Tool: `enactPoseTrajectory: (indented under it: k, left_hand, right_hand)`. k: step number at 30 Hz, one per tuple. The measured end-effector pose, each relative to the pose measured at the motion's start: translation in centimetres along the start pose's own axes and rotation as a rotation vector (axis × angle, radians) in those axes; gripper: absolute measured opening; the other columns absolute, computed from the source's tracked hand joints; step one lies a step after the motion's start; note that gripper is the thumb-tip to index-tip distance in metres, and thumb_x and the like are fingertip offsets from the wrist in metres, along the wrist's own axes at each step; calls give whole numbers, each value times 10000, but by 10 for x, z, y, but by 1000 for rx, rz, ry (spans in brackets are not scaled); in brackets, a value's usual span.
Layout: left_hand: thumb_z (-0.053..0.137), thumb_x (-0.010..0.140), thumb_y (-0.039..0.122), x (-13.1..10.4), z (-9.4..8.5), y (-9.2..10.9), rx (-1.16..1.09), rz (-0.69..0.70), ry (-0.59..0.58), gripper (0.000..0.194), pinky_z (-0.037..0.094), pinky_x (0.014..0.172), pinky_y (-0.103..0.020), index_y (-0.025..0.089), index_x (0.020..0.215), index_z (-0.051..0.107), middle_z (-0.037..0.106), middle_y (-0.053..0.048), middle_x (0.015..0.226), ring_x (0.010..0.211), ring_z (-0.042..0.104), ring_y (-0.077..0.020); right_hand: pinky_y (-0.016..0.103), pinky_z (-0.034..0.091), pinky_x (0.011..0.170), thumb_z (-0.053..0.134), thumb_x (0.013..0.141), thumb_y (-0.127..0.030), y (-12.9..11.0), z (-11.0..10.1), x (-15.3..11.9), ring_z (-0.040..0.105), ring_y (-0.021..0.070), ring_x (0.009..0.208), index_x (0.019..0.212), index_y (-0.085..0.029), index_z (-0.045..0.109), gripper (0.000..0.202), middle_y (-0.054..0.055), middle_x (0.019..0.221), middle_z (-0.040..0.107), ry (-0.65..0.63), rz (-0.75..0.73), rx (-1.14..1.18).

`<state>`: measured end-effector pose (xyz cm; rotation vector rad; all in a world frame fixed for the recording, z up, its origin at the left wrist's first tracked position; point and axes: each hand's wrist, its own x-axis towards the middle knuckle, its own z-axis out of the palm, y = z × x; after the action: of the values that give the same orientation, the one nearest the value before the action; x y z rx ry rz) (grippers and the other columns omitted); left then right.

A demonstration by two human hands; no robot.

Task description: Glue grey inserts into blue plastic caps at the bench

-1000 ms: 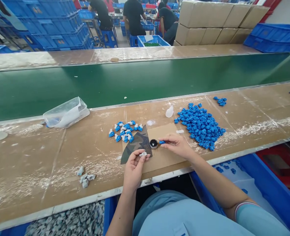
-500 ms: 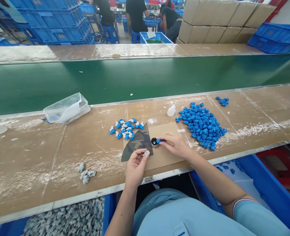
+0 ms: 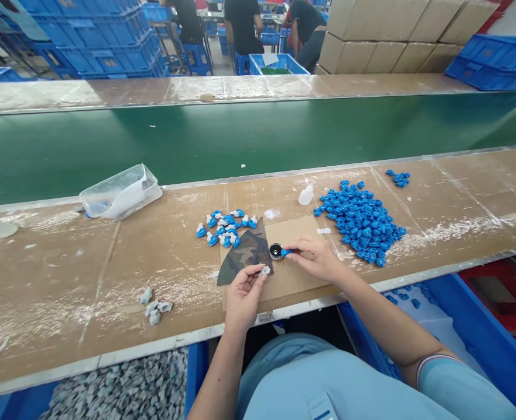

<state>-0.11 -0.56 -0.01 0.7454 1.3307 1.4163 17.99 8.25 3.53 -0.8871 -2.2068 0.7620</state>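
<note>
Pinched between the thumb and fingers of my left hand [image 3: 246, 293] is a small grey-white plastic part [image 3: 264, 271], held over the edge of a dark camouflage-patterned sheet [image 3: 240, 259]. My right hand [image 3: 316, 258] grips a small blue plastic part [image 3: 286, 252] by its end. The blue part's tip is at the rim of a small round dish [image 3: 275, 251] with black contents; whether it touches them I cannot tell. Under the dish lies a piece of cardboard [image 3: 302, 280]. Several joined blue-and-white parts [image 3: 225, 224] lie beyond my left hand.
A large pile of blue parts [image 3: 363, 224] lies to the right, near a small translucent bottle [image 3: 306, 195]. Several grey parts [image 3: 154, 308] and a clear plastic box [image 3: 122, 195] are on the left. A green conveyor belt [image 3: 223, 134] runs behind. Bins sit below the table edge.
The blue part in my right hand has drawn back slightly to the right, from over the dish to its rim. My left hand keeps its grey-white part. The view has shifted a little.
</note>
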Motion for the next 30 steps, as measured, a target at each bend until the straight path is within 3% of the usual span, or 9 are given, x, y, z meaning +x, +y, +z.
enactPoseTrajectory:
  k: [8,17,24,27,30]
  left_hand:
    - [776,634,329,0,0,0,7,24,-55,307,538,818,-315,180,882,675,714,-57,856,836,673,-171]
    - [770,637,298,-2,-2,-6,-19,44,-66,298,545,762,-279,183,880,644,695,-34,792,791,670,-149]
    - [776,621,301,0,0,1,13,0,-23,290,545,729,-257,180,842,633,689,-25,756,744,665,-135]
    - [783,614,322,1,2,4,32,-4,-27,315,548,747,-267,183,854,635,692,-32,767,762,670,-143]
    - [781,619,353,4,-4,7,100,33,7,329,549,784,-297,185,860,633,698,-48,815,804,676,-164]
  right_hand:
    - [287,546,763,581,885,-286,-22,22,-6,665,159,831,975,-217,707,169,52,900,729,-50,41,209]
    - [262,542,715,625,859,-292,-12,26,-5,675,145,765,925,-211,730,148,45,828,738,-116,-1,180]
    - [286,561,721,650,837,-344,-13,48,-17,695,163,775,911,-223,743,169,51,859,754,84,127,284]
    - [297,556,775,625,856,-339,-10,41,-19,695,166,843,971,-217,731,199,62,929,750,39,75,271]
    - [307,542,785,599,871,-328,4,17,-19,685,166,847,988,-232,723,196,49,925,748,43,80,110]
